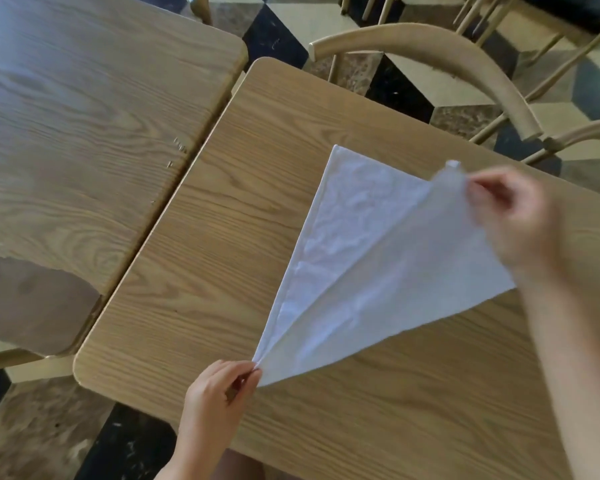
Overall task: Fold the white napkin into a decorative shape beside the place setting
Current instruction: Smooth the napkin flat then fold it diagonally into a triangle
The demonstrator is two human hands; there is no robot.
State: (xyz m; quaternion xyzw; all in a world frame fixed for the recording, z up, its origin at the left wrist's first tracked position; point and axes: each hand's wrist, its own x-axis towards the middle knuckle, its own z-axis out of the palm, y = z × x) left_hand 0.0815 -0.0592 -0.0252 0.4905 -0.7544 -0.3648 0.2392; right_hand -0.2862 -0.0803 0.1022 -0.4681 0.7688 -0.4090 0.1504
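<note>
Both hands pinch the napkin (371, 271). Left hand (222, 389) holds the near corner on the table (194, 271); right hand (513, 216) lifts a blurred flap.

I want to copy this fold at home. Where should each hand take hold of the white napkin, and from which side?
Pinch the white napkin at opposite corners. The left hand pinches the near pointed corner, coming from the table's near edge. The right hand pinches the lifted far corner from the right. The top layer hinges along the diagonal crease, so corners give control.
</note>
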